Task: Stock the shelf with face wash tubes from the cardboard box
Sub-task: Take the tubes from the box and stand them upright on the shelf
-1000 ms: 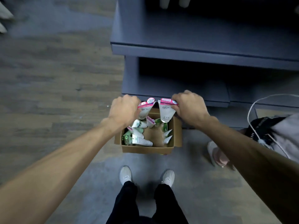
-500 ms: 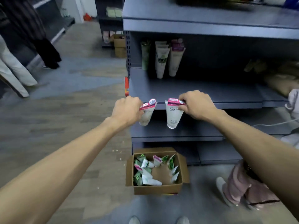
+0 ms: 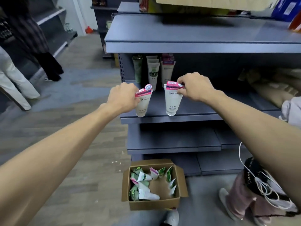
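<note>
Grey shelf (image 3: 192, 110) front edge: L hand (image 3: 123, 97) & R hand (image 3: 193, 86) each w/ fingers pinched on pink crimp of a white tube (image 3: 143, 101) / (image 3: 172, 101), caps hanging below fingers, cardboard box (image 3: 154, 203) on floor well below.

Dim indoor light; soft blur, edges warped.

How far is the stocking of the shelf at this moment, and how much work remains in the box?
Done: a few tubes stand at the back of the shelf. In hand: the left hand holds a pink-topped tube and the right hand another tube, both at the shelf's front edge. Left: many tubes lie in the cardboard box on the floor.
</note>
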Demonstrator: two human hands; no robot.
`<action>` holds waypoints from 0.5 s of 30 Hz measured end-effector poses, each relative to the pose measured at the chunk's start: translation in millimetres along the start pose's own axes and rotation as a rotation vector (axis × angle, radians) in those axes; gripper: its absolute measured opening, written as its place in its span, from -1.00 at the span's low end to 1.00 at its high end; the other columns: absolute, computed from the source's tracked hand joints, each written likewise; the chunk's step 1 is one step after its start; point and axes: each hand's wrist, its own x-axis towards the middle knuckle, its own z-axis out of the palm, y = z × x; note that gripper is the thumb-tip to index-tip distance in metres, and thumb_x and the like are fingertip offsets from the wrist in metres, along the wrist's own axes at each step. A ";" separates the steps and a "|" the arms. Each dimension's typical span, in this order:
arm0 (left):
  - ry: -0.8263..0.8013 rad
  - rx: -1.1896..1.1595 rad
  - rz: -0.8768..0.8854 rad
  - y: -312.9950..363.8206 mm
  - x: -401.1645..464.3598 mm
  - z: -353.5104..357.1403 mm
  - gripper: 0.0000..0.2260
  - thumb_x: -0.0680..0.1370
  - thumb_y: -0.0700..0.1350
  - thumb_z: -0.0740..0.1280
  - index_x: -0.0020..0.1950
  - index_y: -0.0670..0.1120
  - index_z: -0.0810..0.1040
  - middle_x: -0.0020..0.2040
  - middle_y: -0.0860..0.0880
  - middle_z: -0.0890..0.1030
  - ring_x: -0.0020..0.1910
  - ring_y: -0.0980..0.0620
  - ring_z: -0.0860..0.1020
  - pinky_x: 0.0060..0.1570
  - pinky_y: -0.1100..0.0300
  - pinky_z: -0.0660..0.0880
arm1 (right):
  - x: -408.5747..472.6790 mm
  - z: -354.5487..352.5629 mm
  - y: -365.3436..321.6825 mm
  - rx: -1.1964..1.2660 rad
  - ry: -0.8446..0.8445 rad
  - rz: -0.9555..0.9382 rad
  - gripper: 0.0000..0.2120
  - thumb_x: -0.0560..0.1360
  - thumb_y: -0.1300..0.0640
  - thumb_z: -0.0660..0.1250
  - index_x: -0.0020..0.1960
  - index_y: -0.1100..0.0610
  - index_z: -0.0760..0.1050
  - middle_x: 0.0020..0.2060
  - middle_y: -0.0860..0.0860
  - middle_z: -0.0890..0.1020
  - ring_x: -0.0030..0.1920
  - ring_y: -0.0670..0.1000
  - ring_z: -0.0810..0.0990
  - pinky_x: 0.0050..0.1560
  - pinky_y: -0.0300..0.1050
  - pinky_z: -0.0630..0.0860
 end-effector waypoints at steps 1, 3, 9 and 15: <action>-0.009 0.005 -0.002 4.7 6.6 0.8 -0.83 0.51 0.03 0.33 -0.22 0.02 0.43 -0.16 -0.12 0.57 -0.10 -0.25 0.56 -0.19 0.06 0.40 | 4.3 1.0 7.0 0.008 -0.002 0.001 -0.87 0.52 -0.02 0.37 0.01 0.01 0.55 -0.11 0.04 0.62 -0.10 0.14 0.56 -0.18 -0.06 0.38; -0.036 -0.007 -0.012 15.1 20.2 3.2 -0.84 0.51 0.02 0.34 -0.22 0.01 0.44 -0.19 -0.09 0.54 -0.10 -0.23 0.55 -0.21 0.07 0.40 | 14.0 4.1 21.0 0.018 -0.012 -0.004 -0.87 0.52 -0.01 0.36 0.02 0.01 0.56 -0.11 0.04 0.62 -0.12 0.14 0.54 -0.19 -0.06 0.38; -0.091 -0.019 -0.074 46.7 65.2 18.0 -0.80 0.48 0.00 0.34 -0.28 -0.01 0.38 -0.20 -0.10 0.49 -0.14 -0.22 0.51 -0.22 0.08 0.38 | 55.3 17.2 56.4 0.011 -0.025 -0.053 -0.78 0.51 -0.04 0.36 0.12 0.00 0.57 0.00 0.12 0.61 0.03 0.23 0.57 -0.15 -0.06 0.35; -0.170 -0.049 -0.126 58.9 89.7 43.2 -0.83 0.49 -0.04 0.34 -0.26 -0.04 0.44 -0.21 -0.12 0.50 -0.12 -0.24 0.54 -0.24 0.09 0.37 | 77.4 47.0 86.2 0.014 -0.120 -0.077 -0.78 0.51 -0.02 0.35 0.12 0.01 0.56 0.05 0.15 0.61 0.03 0.24 0.58 -0.16 -0.08 0.38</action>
